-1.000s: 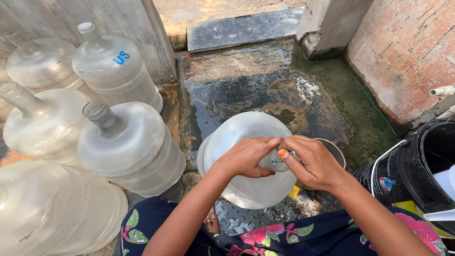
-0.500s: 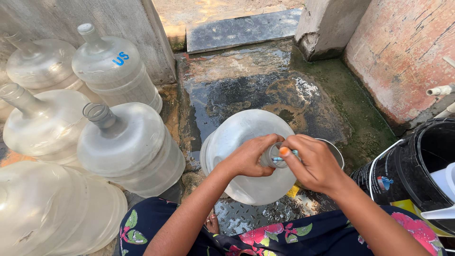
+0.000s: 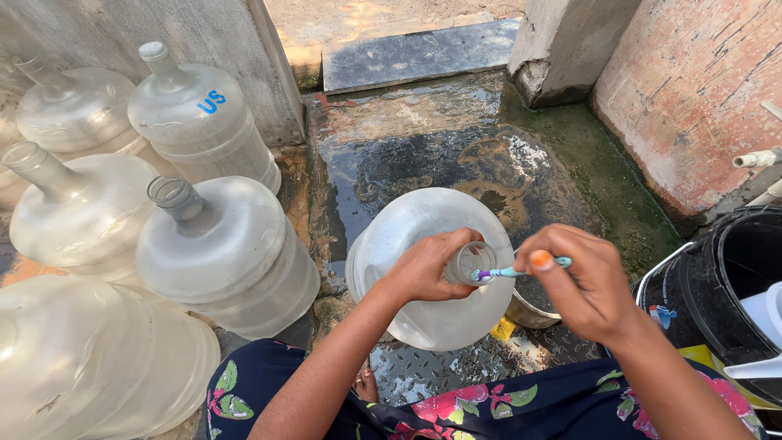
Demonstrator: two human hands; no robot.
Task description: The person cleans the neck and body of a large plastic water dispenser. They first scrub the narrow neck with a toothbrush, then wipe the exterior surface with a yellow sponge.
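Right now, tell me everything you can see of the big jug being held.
The held jug is a large, round, cloudy translucent plastic bottle, seemingly empty, with its narrow open neck pointing up toward the camera. It stands on the wet floor. The left hand grips the neck; the right hand pokes a small brush at its mouth. A metal bowl sits close beside it.

We count six large translucent plastic water jugs: one upright on the wet floor, and five at the floor's left edge. We see one teal toothbrush, one small metal bowl, one black plastic bucket, two white pipe ends and two hands.
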